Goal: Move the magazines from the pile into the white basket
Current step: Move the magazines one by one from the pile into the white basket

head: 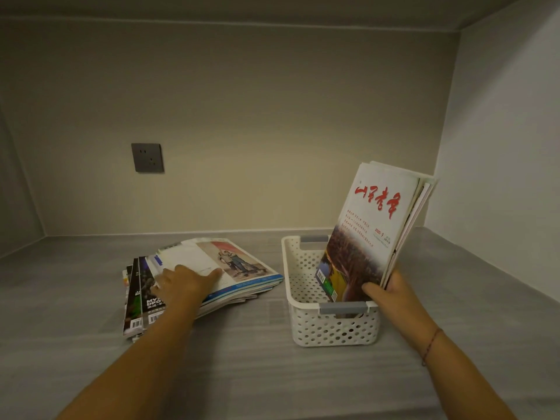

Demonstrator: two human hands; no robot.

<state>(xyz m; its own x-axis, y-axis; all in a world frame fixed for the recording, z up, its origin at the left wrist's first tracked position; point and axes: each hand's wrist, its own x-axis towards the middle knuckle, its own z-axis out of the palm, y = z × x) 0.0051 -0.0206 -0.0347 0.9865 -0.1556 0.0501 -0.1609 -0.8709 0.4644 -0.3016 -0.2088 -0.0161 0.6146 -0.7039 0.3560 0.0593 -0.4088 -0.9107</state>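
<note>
Your left hand (185,283) lies flat and open on top of the messy pile of flat paper magazines (212,274), fingers spread, holding nothing. The pile sits on the grey wood-look counter (242,359), near the left side of the white plastic basket with holes (330,325), with a thin strip of bare counter between them. Your right hand (391,291) pinches a bunch of magazines with a white cover and red writing (372,228) at their bottom corner. They stand tall inside the basket, long side up, leaning toward the right wall. The basket's left half is free. A grey wall socket (147,157) is on the back wall.
</note>
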